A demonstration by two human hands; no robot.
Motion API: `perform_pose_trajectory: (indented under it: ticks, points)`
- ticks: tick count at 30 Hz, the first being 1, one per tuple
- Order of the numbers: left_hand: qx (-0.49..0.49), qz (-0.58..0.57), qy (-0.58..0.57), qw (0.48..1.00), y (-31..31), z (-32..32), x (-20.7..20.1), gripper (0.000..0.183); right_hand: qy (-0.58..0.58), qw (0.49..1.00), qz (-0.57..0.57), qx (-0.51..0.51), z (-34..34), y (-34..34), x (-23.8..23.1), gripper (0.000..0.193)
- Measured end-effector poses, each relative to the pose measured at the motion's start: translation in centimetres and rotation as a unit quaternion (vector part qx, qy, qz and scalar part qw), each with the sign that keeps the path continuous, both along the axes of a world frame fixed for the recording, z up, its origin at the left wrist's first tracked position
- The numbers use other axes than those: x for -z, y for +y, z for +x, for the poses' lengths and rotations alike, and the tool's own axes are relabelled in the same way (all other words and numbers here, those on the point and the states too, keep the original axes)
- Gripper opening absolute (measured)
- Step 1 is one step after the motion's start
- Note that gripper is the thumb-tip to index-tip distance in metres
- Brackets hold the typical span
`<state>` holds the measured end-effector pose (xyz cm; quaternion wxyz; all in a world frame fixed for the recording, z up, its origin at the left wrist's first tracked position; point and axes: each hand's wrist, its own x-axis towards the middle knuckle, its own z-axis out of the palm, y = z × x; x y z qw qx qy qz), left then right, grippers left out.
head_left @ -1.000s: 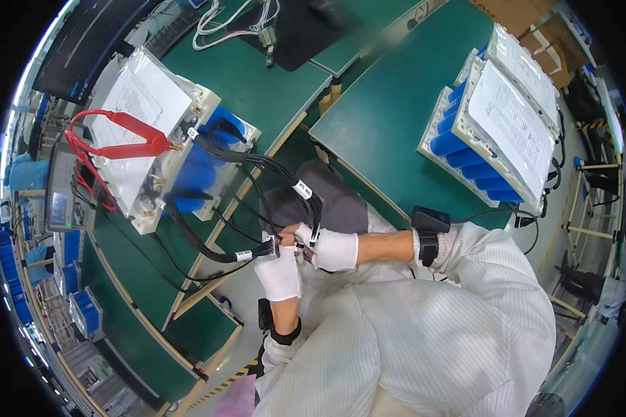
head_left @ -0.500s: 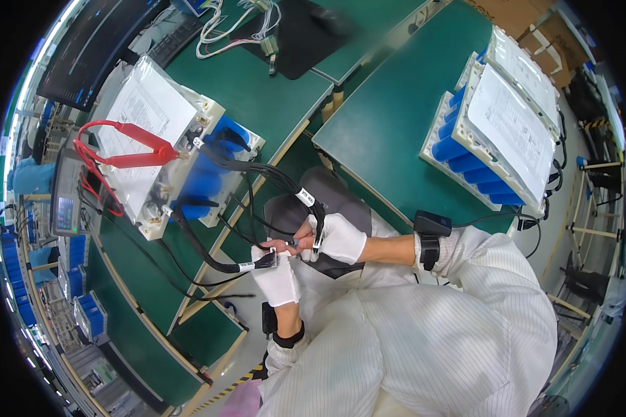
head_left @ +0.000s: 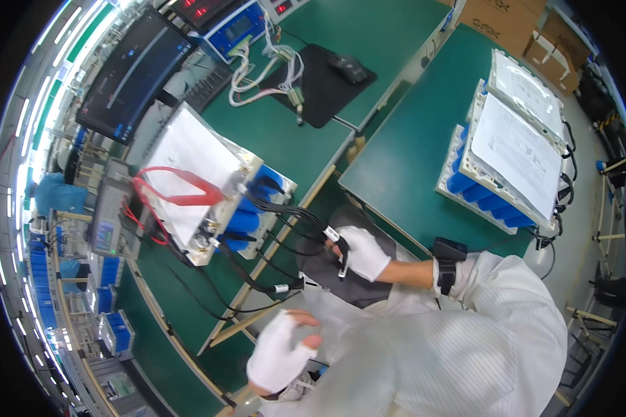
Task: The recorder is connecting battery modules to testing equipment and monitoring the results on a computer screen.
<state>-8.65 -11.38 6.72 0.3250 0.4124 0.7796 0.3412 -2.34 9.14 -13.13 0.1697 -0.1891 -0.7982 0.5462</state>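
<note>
My right hand, in a white fingerless glove, grips a bundle of black cables near its labelled end. The bundle runs from a battery pack with blue cells and whitish end plates at the left. A second black cable branch with a white label hangs loose, its connector over my lap. Below it and apart from it is my left hand, gloved too, fingers bent and apart, holding nothing. A large red clip sits at the pack's terminal side; papers cover the pack's top.
On the right green table stands another blue-celled battery pack with papers. At the far left are a monitor, a keyboard and a small meter. White wiring and a mouse lie on a black mat. Cardboard boxes stand behind.
My left hand has let go of the cable branch and drawn back toward my body. My right hand keeps its cable bundle. The whole view has shifted, showing more of the far bench.
</note>
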Motion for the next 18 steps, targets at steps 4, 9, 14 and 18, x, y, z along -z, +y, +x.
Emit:
perform_pose_trajectory:
  ticks: [4,9,14,18]
  points:
    - [-0.329,0.266,0.202,0.883,5.1,-3.1,-3.5,0.058,0.001,0.945,-0.32,0.065,0.8,-1.4,0.4,0.01]
    - [-0.31,0.465,-0.051,0.828,13.3,-9.6,-4.2,0.043,-0.1,0.892,-0.437,-0.054,1.4,-2.1,0.0,0.021]
    - [-0.367,0.562,-0.118,0.732,15.5,-10.4,-5.5,0.029,-0.088,0.868,-0.483,-0.074,1.6,-1.6,-0.8,0.021]
    - [-0.327,0.591,-0.165,0.719,16.1,-10.0,-5.4,0.031,-0.099,0.885,-0.445,-0.089,1.8,-1.6,-1.2,0.019]
